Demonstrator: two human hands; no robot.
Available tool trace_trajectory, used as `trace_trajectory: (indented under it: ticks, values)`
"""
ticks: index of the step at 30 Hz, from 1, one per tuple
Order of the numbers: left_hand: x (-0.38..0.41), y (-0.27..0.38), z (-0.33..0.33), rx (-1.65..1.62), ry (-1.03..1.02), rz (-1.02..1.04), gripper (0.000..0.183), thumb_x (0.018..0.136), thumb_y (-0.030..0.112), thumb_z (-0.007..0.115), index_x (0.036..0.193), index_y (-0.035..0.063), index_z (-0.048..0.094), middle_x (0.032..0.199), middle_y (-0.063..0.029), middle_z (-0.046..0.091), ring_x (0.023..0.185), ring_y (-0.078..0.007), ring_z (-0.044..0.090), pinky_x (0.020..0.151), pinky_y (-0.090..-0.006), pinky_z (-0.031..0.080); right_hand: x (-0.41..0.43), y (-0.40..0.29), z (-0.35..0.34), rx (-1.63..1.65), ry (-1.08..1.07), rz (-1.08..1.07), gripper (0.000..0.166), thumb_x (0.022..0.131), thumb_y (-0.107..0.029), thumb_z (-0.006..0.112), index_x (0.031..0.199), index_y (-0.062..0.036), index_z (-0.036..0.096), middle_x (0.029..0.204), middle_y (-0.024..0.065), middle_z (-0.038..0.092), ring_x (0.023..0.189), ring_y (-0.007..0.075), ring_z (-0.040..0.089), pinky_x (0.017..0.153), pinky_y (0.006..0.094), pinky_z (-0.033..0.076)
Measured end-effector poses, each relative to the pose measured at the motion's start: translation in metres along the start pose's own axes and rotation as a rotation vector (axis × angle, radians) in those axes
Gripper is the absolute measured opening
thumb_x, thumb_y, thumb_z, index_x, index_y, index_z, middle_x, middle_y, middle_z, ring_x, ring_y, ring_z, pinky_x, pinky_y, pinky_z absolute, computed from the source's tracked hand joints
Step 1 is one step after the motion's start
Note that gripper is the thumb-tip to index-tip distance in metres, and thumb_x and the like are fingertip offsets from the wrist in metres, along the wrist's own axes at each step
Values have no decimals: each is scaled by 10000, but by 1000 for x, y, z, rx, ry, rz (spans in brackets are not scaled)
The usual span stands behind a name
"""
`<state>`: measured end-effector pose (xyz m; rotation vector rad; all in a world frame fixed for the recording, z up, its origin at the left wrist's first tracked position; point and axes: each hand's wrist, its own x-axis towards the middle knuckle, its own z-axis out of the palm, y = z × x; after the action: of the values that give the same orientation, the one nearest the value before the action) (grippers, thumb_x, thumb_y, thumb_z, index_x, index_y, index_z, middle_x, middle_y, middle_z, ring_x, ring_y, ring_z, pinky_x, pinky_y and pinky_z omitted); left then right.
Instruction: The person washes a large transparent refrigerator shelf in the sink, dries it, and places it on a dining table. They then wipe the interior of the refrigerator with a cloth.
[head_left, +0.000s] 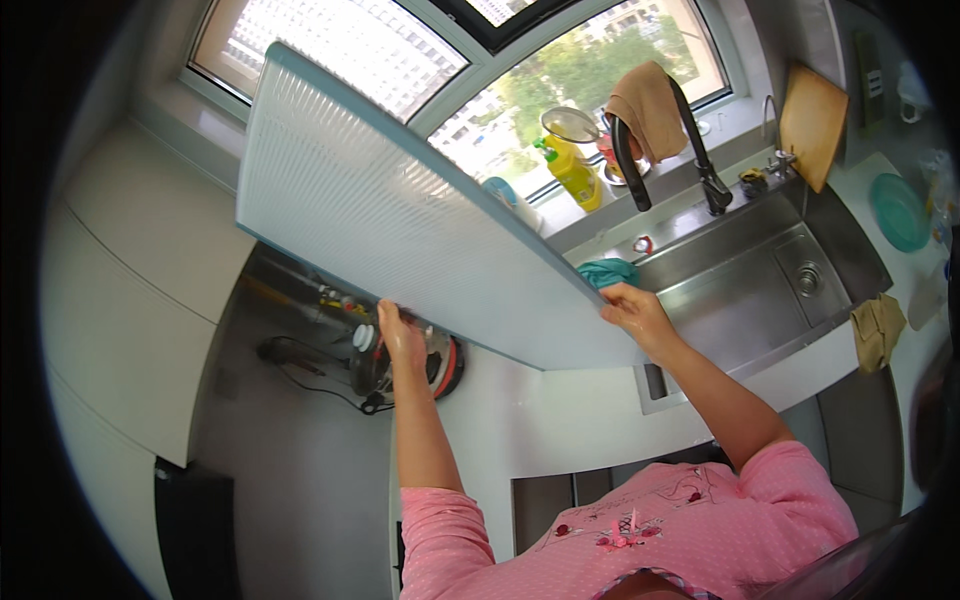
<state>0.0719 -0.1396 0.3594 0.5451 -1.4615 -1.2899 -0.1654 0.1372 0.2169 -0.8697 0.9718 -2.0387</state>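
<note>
Both my hands hold up a long, pale, ribbed panel (420, 225) with a grey-blue edging. It leans at a slant, its far end high before the window and its near end over the counter beside the sink. My left hand (403, 337) grips the lower left edge, thumb on the ribbed face, while my right hand (641, 316) pinches the opposite edge close to the near end. Fingers behind the panel are hidden. Just behind my right hand lies a teal cloth (611, 271) at the rim of the steel sink (739, 277).
A black faucet (712, 187) carries a brown towel (646, 112). A yellow pump bottle (574, 176) stands on the sill. The wooden cutting board (814, 124) leans at right. Near my left forearm sits a corded appliance (448, 367). A folded cloth (876, 330) hangs over the counter edge.
</note>
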Motion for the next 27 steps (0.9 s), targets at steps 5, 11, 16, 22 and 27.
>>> trace_trajectory:
  ticks: [5, 11, 16, 22, 27]
  values:
    - [7, -11, -1, -39, 67, -50, 404, 963, 355, 445, 1260, 84, 411, 1159, -70, 516, 1013, -199, 487, 911, -369, 382, -17, 16, -6, -12, -47, 27, 231, 819, -83, 668, 1030, -12, 607, 950, 38, 589, 862, 116, 554, 772, 254, 439]
    - [15, -18, 0, 15, 52, 4, 406, 975, 399, 388, 1237, 93, 436, 1190, -68, 512, 1079, -231, 478, 964, -397, 351, -22, 16, -5, -84, -35, -144, 184, 787, -59, 688, 949, -18, 611, 933, 41, 555, 838, 136, 551, 753, 267, 438]
    - [12, -17, 15, -13, 51, 13, 406, 979, 399, 374, 1243, 97, 435, 1193, -56, 521, 1098, -218, 480, 971, -379, 346, -25, 9, -4, -201, -15, -247, 206, 764, -35, 695, 939, -12, 586, 878, 67, 549, 789, 161, 561, 693, 271, 455]
    - [6, -28, 16, -108, 112, -32, 438, 964, 429, 399, 1231, 85, 449, 1194, -57, 527, 1121, -220, 475, 984, -386, 340, -30, -3, 3, -313, 2, -278, 178, 810, -59, 652, 957, 1, 572, 900, 97, 553, 813, 204, 564, 748, 299, 460]
    - [-9, -71, 0, -97, 26, -82, 540, 953, 461, 406, 1289, 39, 411, 1270, -69, 484, 1159, -210, 443, 1003, -360, 309, -34, 1, 14, -416, 72, -305, 188, 858, -90, 596, 1016, 1, 554, 936, 118, 558, 838, 235, 561, 768, 311, 456]
